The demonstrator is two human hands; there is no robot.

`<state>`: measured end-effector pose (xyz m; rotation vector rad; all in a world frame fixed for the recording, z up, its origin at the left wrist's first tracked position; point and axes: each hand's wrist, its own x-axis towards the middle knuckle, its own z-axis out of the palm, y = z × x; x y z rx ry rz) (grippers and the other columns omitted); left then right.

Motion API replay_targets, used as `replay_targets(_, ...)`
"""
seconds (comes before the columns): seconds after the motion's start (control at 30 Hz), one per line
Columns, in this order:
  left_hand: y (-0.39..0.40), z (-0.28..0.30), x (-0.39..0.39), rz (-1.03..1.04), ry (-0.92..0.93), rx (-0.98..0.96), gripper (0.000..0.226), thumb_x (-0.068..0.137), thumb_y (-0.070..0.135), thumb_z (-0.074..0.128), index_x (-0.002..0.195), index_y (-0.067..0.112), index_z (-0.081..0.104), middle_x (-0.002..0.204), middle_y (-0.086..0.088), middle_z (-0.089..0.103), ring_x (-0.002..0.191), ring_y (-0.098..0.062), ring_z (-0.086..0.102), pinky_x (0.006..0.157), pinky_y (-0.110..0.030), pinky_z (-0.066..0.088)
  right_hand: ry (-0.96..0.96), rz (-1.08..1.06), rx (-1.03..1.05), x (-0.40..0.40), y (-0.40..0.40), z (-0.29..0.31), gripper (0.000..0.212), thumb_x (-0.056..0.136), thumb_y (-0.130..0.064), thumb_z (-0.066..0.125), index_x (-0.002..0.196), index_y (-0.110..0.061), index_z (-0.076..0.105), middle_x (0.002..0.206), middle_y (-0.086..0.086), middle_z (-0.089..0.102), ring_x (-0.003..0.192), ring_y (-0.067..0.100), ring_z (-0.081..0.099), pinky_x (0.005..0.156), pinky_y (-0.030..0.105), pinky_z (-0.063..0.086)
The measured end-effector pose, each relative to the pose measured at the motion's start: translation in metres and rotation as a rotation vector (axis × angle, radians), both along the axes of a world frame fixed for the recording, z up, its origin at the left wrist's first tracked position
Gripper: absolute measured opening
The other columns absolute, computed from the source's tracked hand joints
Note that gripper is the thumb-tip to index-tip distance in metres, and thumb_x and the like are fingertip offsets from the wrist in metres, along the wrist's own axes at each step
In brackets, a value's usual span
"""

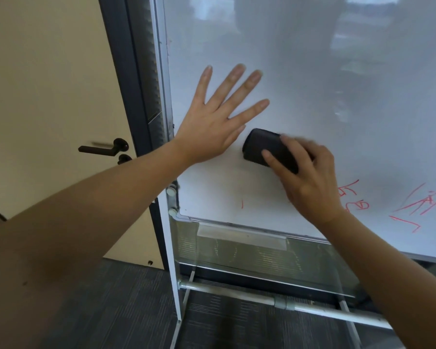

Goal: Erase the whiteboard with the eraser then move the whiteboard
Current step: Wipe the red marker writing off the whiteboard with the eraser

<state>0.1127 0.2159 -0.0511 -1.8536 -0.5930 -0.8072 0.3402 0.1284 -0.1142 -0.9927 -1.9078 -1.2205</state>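
Observation:
A large whiteboard [337, 84] on a metal stand fills the right of the head view. Red marker writing [363, 205] remains along its lower right, with a small red stroke [242, 204] lower left. My left hand [217, 122] lies flat on the board near its left edge, fingers spread and holding nothing. My right hand [310, 177] grips a black eraser [264, 148] and presses it against the board just right of my left hand, above the red writing.
A cream door [48, 84] with a black handle [103, 147] stands to the left, beside a dark frame. The board's clear tray [242, 238] and metal stand bars [262, 298] sit below, over grey carpet [126, 311].

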Motion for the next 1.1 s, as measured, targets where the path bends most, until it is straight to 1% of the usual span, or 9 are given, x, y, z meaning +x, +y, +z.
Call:
replay_targets(0.13,0.004,-0.002,-0.001,-0.013,-0.015,0.023,0.055,0.099,0.028,0.048,0.150,0.021,0.029,0.151,-0.021,0.039,0.138,-0.042,0.037,0.108,-0.068,0.020,-0.064,-0.001,-0.056,-0.003,-0.006,-0.029,0.035,0.092,-0.003,0.062,0.125,-0.015,0.065,0.130,0.017,0.046,0.106,0.036,0.050,0.091,0.048,0.041)
replay_targets(0.23,0.005,-0.002,0.001,-0.015,-0.014,0.023,0.054,0.100,0.029,0.046,0.150,0.021,0.027,0.151,-0.020,0.038,0.138,-0.042,0.036,0.109,-0.067,0.018,-0.167,-0.007,-0.119,-0.001,-0.011,-0.054,0.036,0.098,-0.003,0.047,0.129,-0.017,0.057,0.130,0.017,0.044,0.107,0.035,0.046,0.099,0.049,0.036)
replay_targets(0.4,0.004,-0.002,0.002,-0.021,-0.019,0.023,0.052,0.100,0.027,0.044,0.149,0.021,0.028,0.150,-0.021,0.040,0.137,-0.043,0.038,0.108,-0.068,0.020,-0.349,-0.006,-0.222,0.004,-0.017,-0.082,0.040,0.102,-0.005,0.026,0.132,-0.017,0.050,0.132,0.017,0.043,0.108,0.035,0.046,0.100,0.048,0.033)
replay_targets(0.57,0.002,-0.003,0.001,-0.026,-0.018,0.021,0.050,0.101,0.027,0.043,0.148,0.021,0.030,0.149,-0.021,0.041,0.135,-0.044,0.040,0.108,-0.068,0.021,-0.644,-0.026,-0.303,0.014,-0.020,-0.096,0.046,0.087,-0.006,0.040,0.126,-0.013,0.063,0.128,0.018,0.046,0.110,0.038,0.045,0.100,0.048,0.032)
replay_targets(0.67,0.002,-0.002,0.002,-0.031,-0.021,0.028,0.049,0.101,0.027,0.044,0.147,0.021,0.029,0.148,-0.021,0.043,0.134,-0.044,0.042,0.107,-0.068,0.023,-0.732,-0.039,-0.305,0.015,-0.022,-0.085,0.046,0.080,-0.008,0.050,0.125,-0.013,0.064,0.124,0.017,0.057,0.109,0.039,0.049,0.097,0.049,0.039)
replay_targets(0.73,0.003,-0.002,0.002,-0.037,-0.026,0.031,0.049,0.101,0.026,0.045,0.147,0.020,0.029,0.147,-0.022,0.043,0.134,-0.045,0.042,0.106,-0.068,0.023,-0.675,-0.035,-0.262,0.013,-0.020,-0.074,0.043,0.085,-0.005,0.049,0.126,-0.014,0.062,0.125,0.019,0.056,0.106,0.038,0.054,0.094,0.049,0.046)
replay_targets(0.83,0.003,-0.002,0.001,-0.037,-0.032,0.025,0.050,0.101,0.026,0.044,0.148,0.020,0.028,0.147,-0.023,0.043,0.134,-0.045,0.041,0.106,-0.069,0.023,-0.478,-0.022,-0.155,0.008,-0.013,-0.050,0.038,0.099,0.000,0.037,0.129,-0.013,0.057,0.127,0.021,0.046,0.104,0.037,0.049,0.095,0.048,0.040)
replay_targets(0.97,0.003,-0.004,0.002,-0.026,-0.024,0.030,0.053,0.101,0.027,0.044,0.150,0.020,0.025,0.148,-0.022,0.042,0.135,-0.045,0.040,0.107,-0.068,0.023,-0.308,-0.048,-0.038,0.010,-0.008,-0.013,0.039,0.097,0.002,0.047,0.129,-0.015,0.061,0.127,0.022,0.046,0.104,0.037,0.047,0.095,0.048,0.037)
replay_targets(1.1,0.004,-0.003,0.001,-0.012,-0.025,0.036,0.051,0.101,0.026,0.045,0.149,0.020,0.029,0.149,-0.022,0.041,0.135,-0.045,0.040,0.107,-0.068,0.022,-0.183,-0.085,0.036,0.020,-0.009,0.005,0.042,0.092,-0.002,0.057,0.131,-0.018,0.057,0.128,0.020,0.048,0.106,0.035,0.049,0.088,0.047,0.041)
